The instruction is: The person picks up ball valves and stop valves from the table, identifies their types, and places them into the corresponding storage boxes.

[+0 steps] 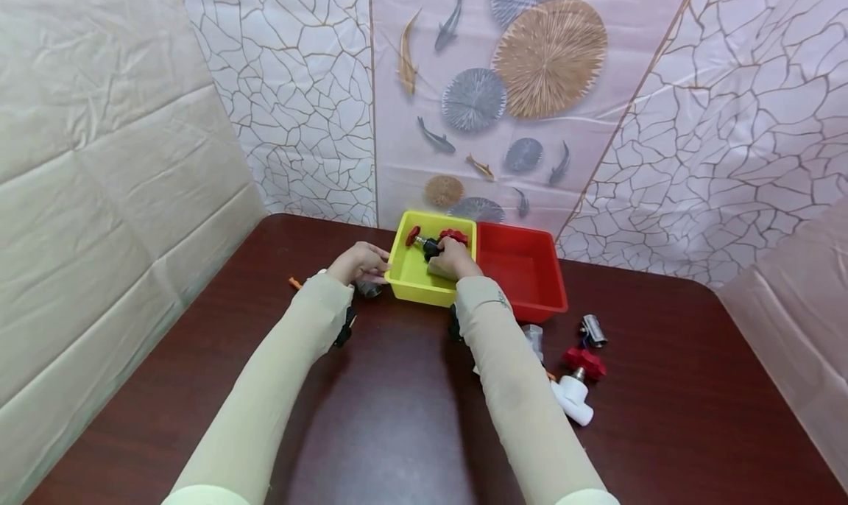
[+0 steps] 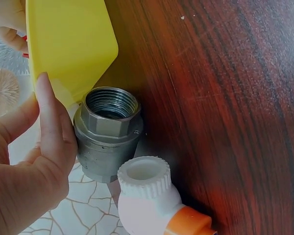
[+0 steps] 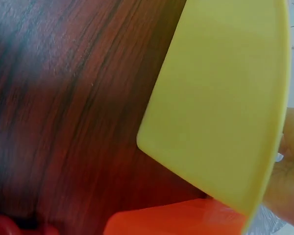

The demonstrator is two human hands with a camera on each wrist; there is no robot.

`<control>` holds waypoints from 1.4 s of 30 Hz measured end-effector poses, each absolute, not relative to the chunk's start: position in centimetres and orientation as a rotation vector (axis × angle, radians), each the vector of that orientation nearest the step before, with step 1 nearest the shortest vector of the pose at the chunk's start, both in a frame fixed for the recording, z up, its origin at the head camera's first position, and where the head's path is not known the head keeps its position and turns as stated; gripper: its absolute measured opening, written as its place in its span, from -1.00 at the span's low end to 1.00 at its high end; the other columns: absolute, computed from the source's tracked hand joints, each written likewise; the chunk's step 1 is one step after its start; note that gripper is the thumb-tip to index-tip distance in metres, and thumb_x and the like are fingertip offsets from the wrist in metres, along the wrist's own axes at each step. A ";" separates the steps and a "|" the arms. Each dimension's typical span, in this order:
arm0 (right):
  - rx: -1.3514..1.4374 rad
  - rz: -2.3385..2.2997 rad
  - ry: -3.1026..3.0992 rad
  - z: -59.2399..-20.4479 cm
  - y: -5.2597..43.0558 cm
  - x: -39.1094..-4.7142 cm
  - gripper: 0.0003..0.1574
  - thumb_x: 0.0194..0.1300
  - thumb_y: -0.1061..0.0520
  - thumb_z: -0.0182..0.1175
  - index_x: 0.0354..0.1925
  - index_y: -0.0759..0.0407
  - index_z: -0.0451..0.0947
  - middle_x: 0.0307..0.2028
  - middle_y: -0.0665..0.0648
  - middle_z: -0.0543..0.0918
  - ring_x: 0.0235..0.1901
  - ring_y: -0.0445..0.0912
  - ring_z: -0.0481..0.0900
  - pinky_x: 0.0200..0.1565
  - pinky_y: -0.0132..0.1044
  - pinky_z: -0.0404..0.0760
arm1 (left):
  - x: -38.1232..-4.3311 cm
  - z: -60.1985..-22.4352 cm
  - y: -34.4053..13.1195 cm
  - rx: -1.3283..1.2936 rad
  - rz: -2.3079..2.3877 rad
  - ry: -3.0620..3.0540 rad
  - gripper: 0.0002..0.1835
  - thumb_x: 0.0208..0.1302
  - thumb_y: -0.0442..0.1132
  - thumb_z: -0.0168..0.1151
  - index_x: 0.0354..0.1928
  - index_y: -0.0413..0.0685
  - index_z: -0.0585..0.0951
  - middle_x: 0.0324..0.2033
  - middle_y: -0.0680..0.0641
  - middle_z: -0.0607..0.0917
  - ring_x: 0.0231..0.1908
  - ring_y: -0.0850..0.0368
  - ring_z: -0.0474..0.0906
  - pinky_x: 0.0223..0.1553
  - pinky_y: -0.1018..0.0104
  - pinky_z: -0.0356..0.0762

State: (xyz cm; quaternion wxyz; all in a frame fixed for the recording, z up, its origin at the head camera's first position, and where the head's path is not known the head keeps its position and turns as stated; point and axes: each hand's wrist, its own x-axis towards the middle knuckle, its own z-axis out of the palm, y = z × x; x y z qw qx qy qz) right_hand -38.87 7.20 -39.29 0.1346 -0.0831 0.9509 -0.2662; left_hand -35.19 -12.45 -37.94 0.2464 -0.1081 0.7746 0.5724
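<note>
Valve lies by the right fingers, inside yellow bin.

The yellow bin has a red tub at three o'clock; at that tub's five o'clock, a white tee wears a red knob. The table is red-brown, dark-streaked; the cloth at twelve o'clock, pinkish with gold and grey discs and fish.

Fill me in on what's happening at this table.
A person is working at a yellow bin: the left hand touches its rim, and the right hand reaches inside, beside red-handled parts. Whether it grips one is hidden. A red bin stands alongside. On the table, a metal fitting sits near the left hand, and a white fitting lies to the right.
</note>
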 end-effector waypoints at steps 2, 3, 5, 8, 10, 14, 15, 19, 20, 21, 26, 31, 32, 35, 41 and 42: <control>-0.255 -0.767 2.764 -40.2 7.6 -39.9 -0.42 0.28 0.03 0.12 0.17 0.31 0.32 0.14 0.26 0.47 -0.01 0.02 0.46 0.13 -0.17 0.44 | -35.2 -38.0 -12.4 -0.291 1.557 2.113 -0.54 0.33 -0.45 0.03 0.28 -0.30 0.35 0.18 -0.31 0.47 -0.35 0.12 0.58 -0.04 0.24 0.59; -0.296 -0.772 2.779 -41.7 8.0 -41.6 -0.41 0.25 -0.02 0.17 0.13 0.29 0.36 0.10 0.24 0.50 -0.06 0.00 0.47 0.07 -0.20 0.48 | -35.2 -37.9 -12.4 -0.291 1.555 2.114 -0.54 0.33 -0.45 0.04 0.28 -0.30 0.36 0.18 -0.31 0.47 -0.36 0.12 0.58 -0.08 0.27 0.61; -0.358 -0.763 2.809 -45.0 9.0 -45.4 -0.36 0.19 -0.12 0.24 0.07 0.26 0.39 0.05 0.21 0.53 -0.11 -0.03 0.49 -0.02 -0.23 0.51 | -35.2 -38.0 -12.3 -0.290 1.552 2.115 -0.54 0.33 -0.44 0.04 0.27 -0.29 0.36 0.17 -0.30 0.47 -0.36 0.12 0.58 -0.14 0.30 0.64; -0.392 -0.714 2.829 -49.9 10.1 -51.3 -0.25 0.14 -0.21 0.28 0.12 0.23 0.38 0.09 0.23 0.51 -0.07 0.00 0.51 -0.04 -0.18 0.52 | -35.2 -38.0 -12.2 -0.292 1.554 2.117 -0.54 0.33 -0.45 0.04 0.27 -0.30 0.36 0.17 -0.31 0.47 -0.34 0.11 0.58 -0.14 0.31 0.64; -0.389 -0.688 2.795 -49.5 10.2 -51.2 -0.23 0.17 -0.19 0.26 0.18 0.21 0.35 0.16 0.22 0.47 0.03 0.01 0.48 0.06 -0.15 0.49 | -35.2 -38.0 -12.2 -0.296 1.559 2.116 -0.54 0.33 -0.45 0.04 0.27 -0.30 0.36 0.18 -0.30 0.47 -0.34 0.11 0.58 -0.10 0.29 0.63; -0.401 -0.626 2.745 -43.8 9.1 -45.1 -0.29 0.28 -0.10 0.16 0.24 0.26 0.28 0.22 0.25 0.40 0.13 0.03 0.42 0.18 -0.14 0.42 | -35.2 -38.0 -12.5 -0.290 1.570 2.112 -0.55 0.34 -0.43 0.04 0.26 -0.30 0.37 0.17 -0.30 0.48 -0.40 0.16 0.57 -0.07 0.29 0.61; -0.397 -0.608 2.725 -42.0 8.7 -43.3 -0.31 0.32 -0.07 0.12 0.26 0.28 0.25 0.25 0.27 0.37 0.16 0.04 0.40 0.22 -0.15 0.39 | -35.1 -38.1 -12.6 -0.285 1.573 2.113 -0.55 0.34 -0.43 0.04 0.26 -0.30 0.37 0.17 -0.30 0.49 -0.42 0.17 0.57 -0.09 0.31 0.62; -0.409 -0.541 2.684 -37.8 7.7 -38.5 -0.34 0.37 0.01 -0.03 0.32 0.30 0.18 0.28 0.30 0.33 0.19 0.07 0.36 0.27 -0.11 0.34 | -35.0 -38.1 -12.7 -0.273 1.587 2.109 -0.55 0.35 -0.42 0.03 0.27 -0.32 0.36 0.18 -0.31 0.48 -0.44 0.20 0.56 -0.17 0.36 0.64; -0.416 -0.526 2.681 -37.5 7.6 -38.2 -0.34 0.36 0.02 -0.03 0.32 0.30 0.17 0.28 0.31 0.33 0.17 0.07 0.36 0.27 -0.10 0.34 | -35.0 -38.1 -12.7 -0.274 1.587 2.109 -0.55 0.35 -0.42 0.03 0.27 -0.32 0.36 0.18 -0.31 0.48 -0.43 0.20 0.56 -0.19 0.37 0.64; -0.437 -0.508 2.685 -37.4 7.6 -37.9 -0.33 0.36 0.03 -0.05 0.32 0.32 0.17 0.28 0.32 0.33 0.18 0.08 0.36 0.27 -0.09 0.33 | -35.0 -38.2 -12.7 -0.273 1.587 2.108 -0.55 0.35 -0.42 0.02 0.27 -0.32 0.36 0.18 -0.31 0.48 -0.43 0.20 0.56 -0.20 0.38 0.64; -0.506 -0.517 2.685 -37.1 8.0 -36.9 -0.31 0.37 0.01 -0.06 0.33 0.35 0.16 0.29 0.35 0.33 0.22 0.11 0.35 0.29 -0.08 0.31 | -35.0 -38.3 -12.5 -0.274 1.581 2.100 -0.55 0.36 -0.41 0.01 0.28 -0.30 0.36 0.19 -0.30 0.47 -0.40 0.19 0.56 -0.21 0.39 0.64; -0.481 -0.605 2.695 -37.0 8.9 -36.5 -0.28 0.35 -0.05 0.01 0.31 0.35 0.19 0.29 0.34 0.33 0.26 0.15 0.32 0.30 -0.02 0.29 | -35.1 -38.5 -12.4 -0.266 1.598 2.094 -0.56 0.36 -0.41 0.01 0.27 -0.31 0.36 0.19 -0.31 0.47 -0.27 0.12 0.59 -0.06 0.32 0.61; -0.478 -0.618 2.697 -37.0 9.0 -36.3 -0.28 0.34 -0.05 0.02 0.30 0.35 0.21 0.28 0.34 0.34 0.25 0.15 0.33 0.30 -0.02 0.30 | -35.1 -38.5 -12.4 -0.266 1.600 2.089 -0.56 0.36 -0.41 0.02 0.27 -0.31 0.36 0.19 -0.31 0.47 -0.25 0.11 0.59 -0.03 0.30 0.59; -0.488 -0.630 2.703 -37.0 9.1 -35.7 -0.32 0.34 -0.02 0.05 0.27 0.36 0.25 0.24 0.35 0.38 0.20 0.15 0.37 0.28 -0.02 0.33 | -35.0 -38.7 -12.4 -0.273 1.601 2.075 -0.55 0.35 -0.41 0.03 0.27 -0.30 0.36 0.19 -0.30 0.47 -0.25 0.10 0.59 0.00 0.27 0.57; -0.628 -0.568 2.755 -36.2 8.8 -34.8 -0.42 0.35 0.05 0.10 0.19 0.39 0.36 0.14 0.37 0.49 0.12 0.14 0.46 0.21 -0.03 0.42 | -35.0 -38.8 -12.7 -0.253 1.617 2.082 -0.54 0.34 -0.42 0.04 0.28 -0.32 0.35 0.19 -0.32 0.46 -0.37 0.18 0.59 -0.15 0.38 0.64; -0.646 -0.567 2.762 -36.0 8.8 -34.7 -0.43 0.35 0.05 0.10 0.18 0.39 0.37 0.12 0.37 0.51 0.10 0.14 0.47 0.20 -0.03 0.43 | -35.0 -38.7 -12.8 -0.249 1.618 2.083 -0.53 0.34 -0.42 0.04 0.28 -0.31 0.34 0.20 -0.32 0.46 -0.40 0.20 0.59 -0.19 0.40 0.64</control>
